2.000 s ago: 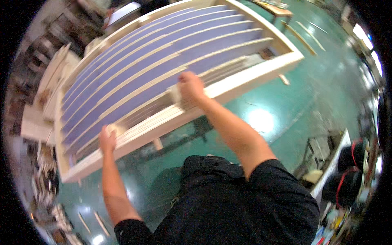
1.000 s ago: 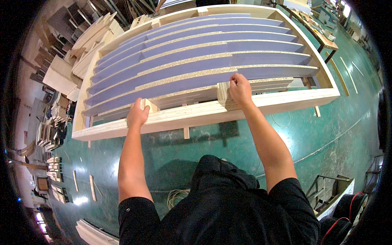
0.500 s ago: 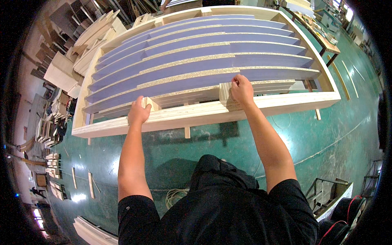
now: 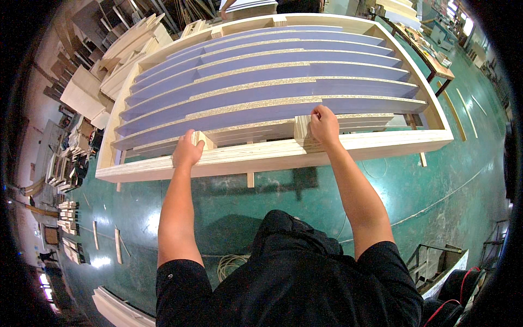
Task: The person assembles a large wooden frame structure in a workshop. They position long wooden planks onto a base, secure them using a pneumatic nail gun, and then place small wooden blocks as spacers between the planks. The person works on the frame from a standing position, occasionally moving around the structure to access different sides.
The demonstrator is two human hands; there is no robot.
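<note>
A large rectangular frame of pale plywood [image 4: 261, 155] lies in front of me, with several long purple-faced chipboard strips [image 4: 261, 107] standing on edge across its inside. My left hand [image 4: 188, 151] rests over the near rail, its fingers and thumb around a small layered wooden block [image 4: 203, 139] at the rail's inner side. Farther right, my right hand [image 4: 325, 126] has its fingers curled against the right side of a second, taller wooden block [image 4: 302, 128]. Its fingertips are partly hidden. Both blocks stand between the near rail and the nearest strips.
Stacked boards [image 4: 128, 49] lean beyond the frame's left side. A workbench [image 4: 427, 54] stands at the far right. Across the frame, another person's arm [image 4: 227, 6] shows. Loose wood strips [image 4: 117, 245] and a coiled cable [image 4: 231, 265] lie on the green floor [image 4: 425, 185].
The view has shifted slightly, so the frame's far side sits lower and more of the other person shows. Both hands stay at the same two blocks.
</note>
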